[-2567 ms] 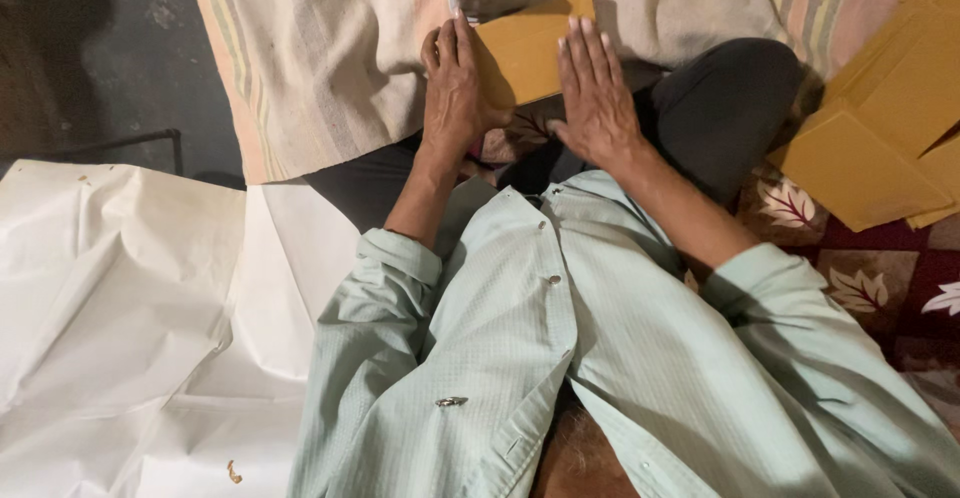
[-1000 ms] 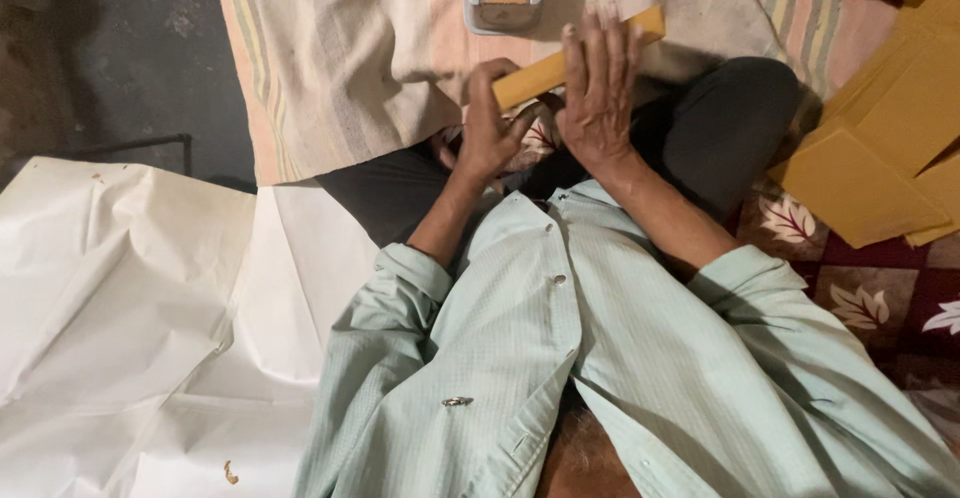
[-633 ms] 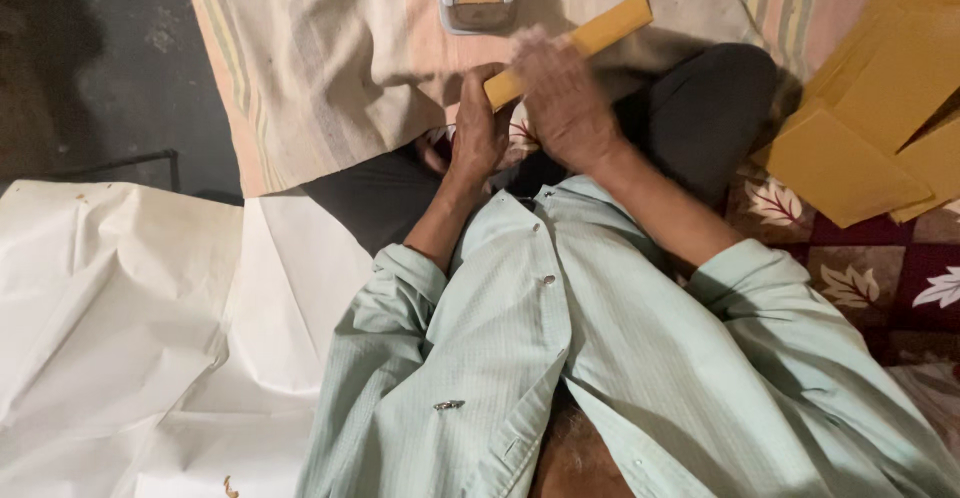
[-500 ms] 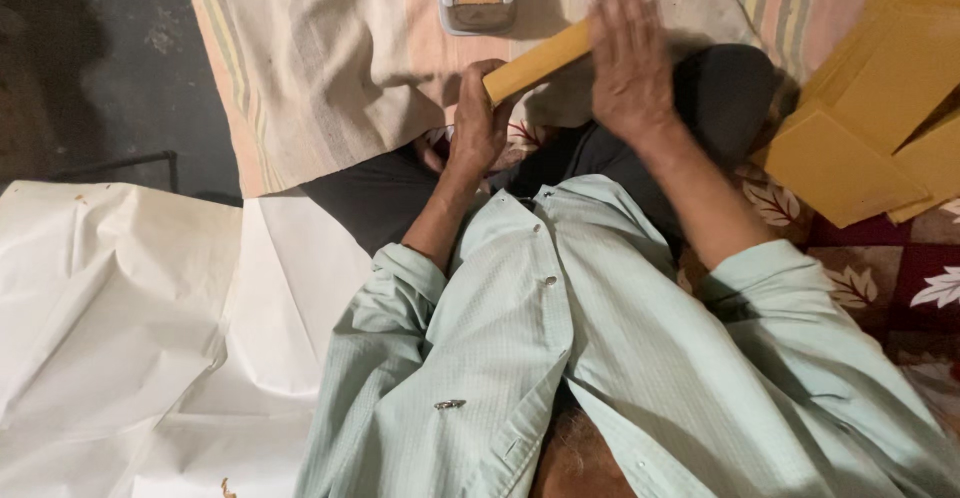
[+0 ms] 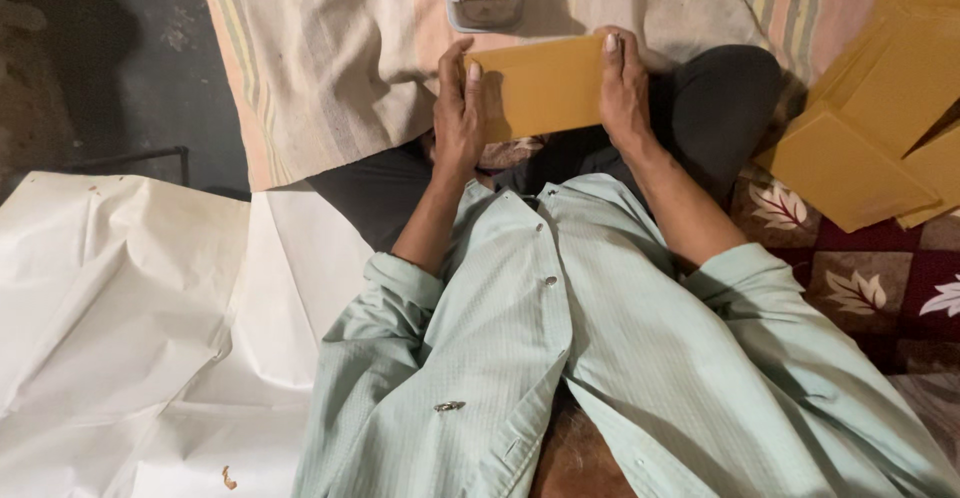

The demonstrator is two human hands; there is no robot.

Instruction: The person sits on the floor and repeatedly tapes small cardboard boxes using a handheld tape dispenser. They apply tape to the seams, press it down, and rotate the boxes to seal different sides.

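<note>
Brown envelope [image 5: 545, 86] gripped between left hand [image 5: 459, 118], right hand [image 5: 625, 93].

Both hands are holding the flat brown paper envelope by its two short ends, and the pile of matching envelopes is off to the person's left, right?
Not quite: the head view shows the pile of matching envelopes on the person's right. Both hands, left and right, do hold the flat brown paper envelope by its short ends.

Left hand [image 5: 458, 118] and right hand [image 5: 624, 88] raised side by side, fingers curled, forearms extended forward.
</note>
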